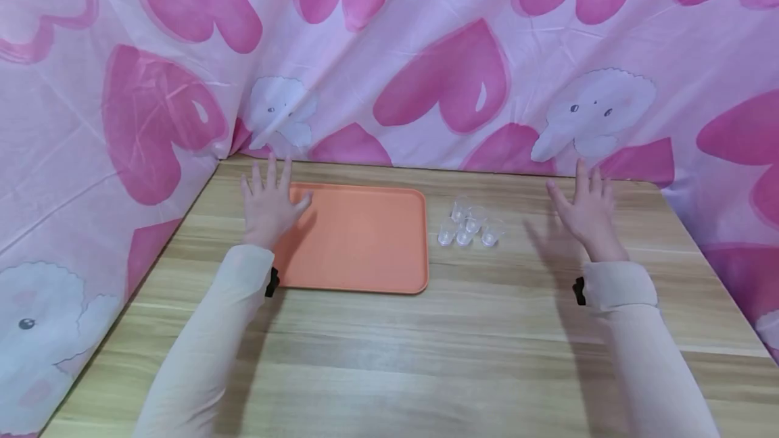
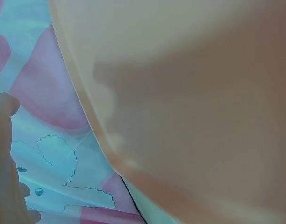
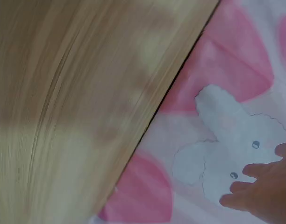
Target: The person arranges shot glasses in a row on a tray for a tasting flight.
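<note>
My left hand [image 1: 268, 211] hovers over the left end of an orange tray [image 1: 359, 242], fingers spread and holding nothing. In the left wrist view the tray [image 2: 180, 116] fills most of the picture, with the hand's shadow on it. To the right of the tray stand several small clear plastic cups [image 1: 464, 234], grouped close together. My right hand [image 1: 590, 218] is raised above the table, right of the cups and apart from them, its fingers spread and nothing in it. The right wrist view shows its fingers [image 3: 260, 186] in front of the curtain.
A wood-grain table [image 1: 389, 363] carries the tray and cups. Pink and white cloth [image 1: 341, 80] printed with hearts and white animals hangs behind the table and along both sides.
</note>
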Demonstrator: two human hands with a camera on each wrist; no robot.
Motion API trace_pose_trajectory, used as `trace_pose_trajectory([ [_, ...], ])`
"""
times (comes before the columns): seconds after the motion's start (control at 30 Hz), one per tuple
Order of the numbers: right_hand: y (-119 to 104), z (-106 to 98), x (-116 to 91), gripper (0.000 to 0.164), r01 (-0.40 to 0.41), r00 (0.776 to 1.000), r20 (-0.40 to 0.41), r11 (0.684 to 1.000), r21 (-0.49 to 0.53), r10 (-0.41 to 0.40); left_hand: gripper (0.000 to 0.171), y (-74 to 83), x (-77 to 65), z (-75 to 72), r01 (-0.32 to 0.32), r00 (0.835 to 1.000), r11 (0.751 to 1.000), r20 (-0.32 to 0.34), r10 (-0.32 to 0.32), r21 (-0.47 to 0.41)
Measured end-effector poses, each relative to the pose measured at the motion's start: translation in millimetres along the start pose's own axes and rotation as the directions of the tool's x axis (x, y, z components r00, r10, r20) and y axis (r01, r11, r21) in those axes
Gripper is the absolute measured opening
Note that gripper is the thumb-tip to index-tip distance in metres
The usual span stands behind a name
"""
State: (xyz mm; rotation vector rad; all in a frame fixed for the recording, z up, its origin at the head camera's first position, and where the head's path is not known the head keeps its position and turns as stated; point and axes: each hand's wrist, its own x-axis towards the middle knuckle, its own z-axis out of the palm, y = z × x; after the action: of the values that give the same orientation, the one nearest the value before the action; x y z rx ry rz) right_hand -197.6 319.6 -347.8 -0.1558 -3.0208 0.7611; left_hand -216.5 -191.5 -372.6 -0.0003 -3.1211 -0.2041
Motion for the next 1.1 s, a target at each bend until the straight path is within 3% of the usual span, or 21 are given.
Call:
trace_pose_trajectory([
  [0.1, -4.6, 0.2, -0.7, 0.082, 0.007, 1.0, 0.021, 0.99, 0.139, -0.01, 0.082, -1.3, -0.5, -0.7, -0.01, 1.0, 0.999, -0.018, 0.01, -0.03],
  [0.17, -7.6, -0.3, -1.3, 0.079, 0.002, 0.998, 0.062, 0.967, 0.254, -0.019, 0.081, -2.8, -0.5, -1.3, -0.021, 0.999, 0.998, -0.031, 0.019, -0.059],
  [0.33, -14.0, 1.0, -3.8, 0.076, -0.064, 0.982, 0.187, 0.862, 0.503, -0.036, 0.075, -8.1, -3.3, -4.1, -0.055, 0.995, 0.988, -0.09, 0.042, -0.146],
  [0.47, -20.7, 4.2, -6.8, 0.078, -0.087, 0.971, 0.229, 0.79, 0.608, -0.07, 0.068, -14.2, -7.3, -5.8, -0.077, 0.984, 0.971, -0.173, 0.038, -0.227],
  [0.57, -24.0, 7.8, -9.2, 0.077, -0.067, 0.967, 0.237, 0.8, 0.596, -0.096, 0.062, -20.7, -10.1, -5.0, -0.076, 0.976, 0.953, -0.219, 0.01, -0.292],
  [0.63, -25.1, 11.2, -10.4, 0.074, -0.046, 0.964, 0.243, 0.829, 0.558, -0.11, 0.058, -25.4, -12.5, -4.9, -0.069, 0.972, 0.939, -0.234, -0.012, -0.336],
  [0.7, -25.0, 15.4, -11.2, 0.07, -0.021, 0.96, 0.25, 0.864, 0.502, -0.122, 0.054, -30.6, -15.4, -4.6, -0.053, 0.973, 0.924, -0.228, -0.037, -0.378],
  [0.8, -24.9, 21.9, -12.5, 0.066, -0.006, 0.95, 0.281, 0.893, 0.451, -0.135, 0.051, -38.5, -18.8, -3.8, -0.026, 0.978, 0.892, -0.195, -0.07, -0.451],
  [0.97, -25.1, 32.1, -13.5, 0.064, -0.003, 0.93, 0.336, 0.909, 0.418, -0.151, 0.047, -51.9, -21.3, 1.6, 0.012, 0.982, 0.825, -0.148, -0.115, -0.565],
  [1.1, -24.8, 38.5, -13.6, 0.064, -0.011, 0.913, 0.376, 0.912, 0.411, -0.158, 0.044, -61.7, -21.4, 7.1, 0.012, 0.988, 0.78, -0.114, -0.106, -0.626],
])
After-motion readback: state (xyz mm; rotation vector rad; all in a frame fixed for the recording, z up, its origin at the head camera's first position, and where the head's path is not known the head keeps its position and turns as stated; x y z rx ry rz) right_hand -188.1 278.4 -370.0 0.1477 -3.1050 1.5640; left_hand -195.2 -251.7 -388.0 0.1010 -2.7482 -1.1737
